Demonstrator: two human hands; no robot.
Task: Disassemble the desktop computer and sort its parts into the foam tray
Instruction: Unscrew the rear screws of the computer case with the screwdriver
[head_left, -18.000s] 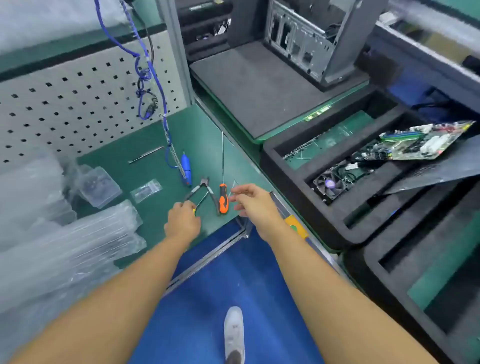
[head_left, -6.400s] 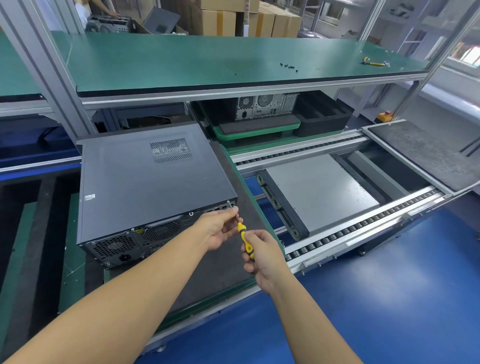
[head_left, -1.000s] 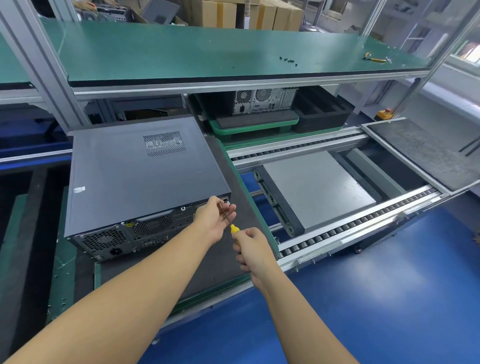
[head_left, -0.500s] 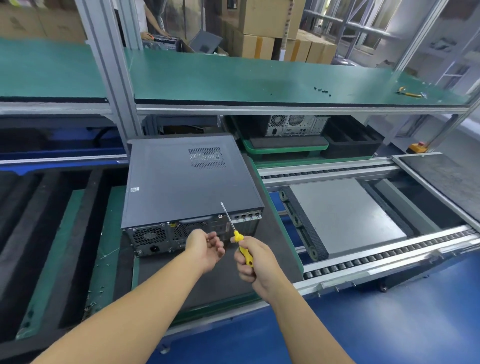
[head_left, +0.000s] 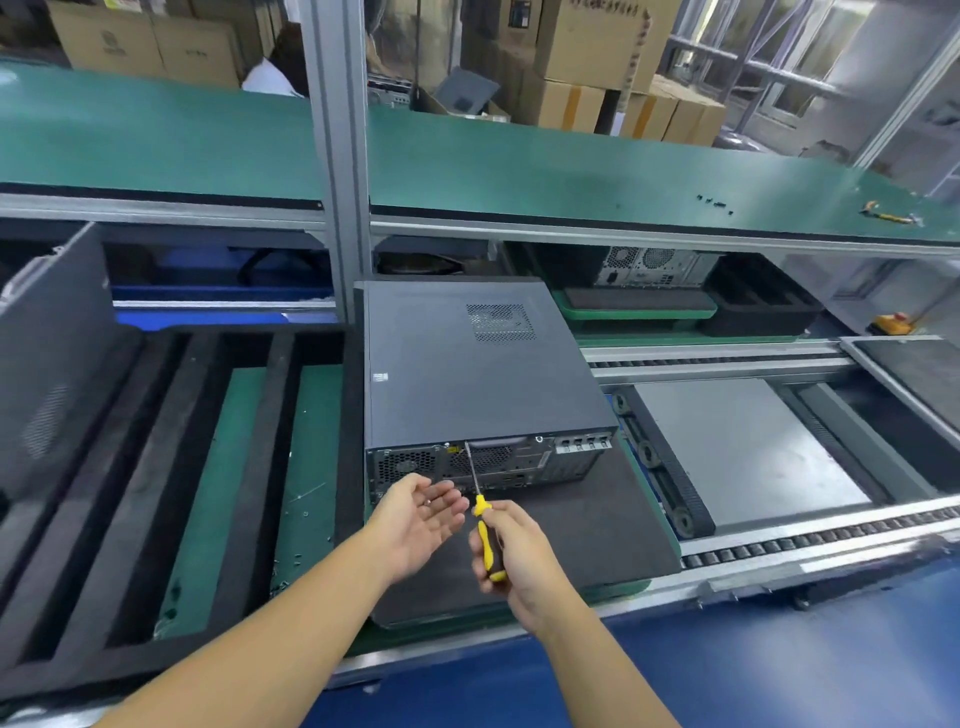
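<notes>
A grey desktop computer lies flat on a dark foam pad, its rear panel facing me. My right hand grips a yellow-and-black screwdriver whose shaft points up toward the rear panel's top edge. My left hand is held palm up with relaxed fingers just left of the screwdriver, a tiny glint, maybe a screw, on its palm. A black foam tray with long compartments sits to the left of the computer.
A grey panel leans at the tray's far left. To the right are a roller conveyor and a grey plate. A green shelf runs above, with small screws and a tool. Another computer stands behind.
My head has turned left, bringing the foam tray into view. My left hand left the case's rear corner and opened palm up. The screwdriver pulled back from the right corner and now points higher.
</notes>
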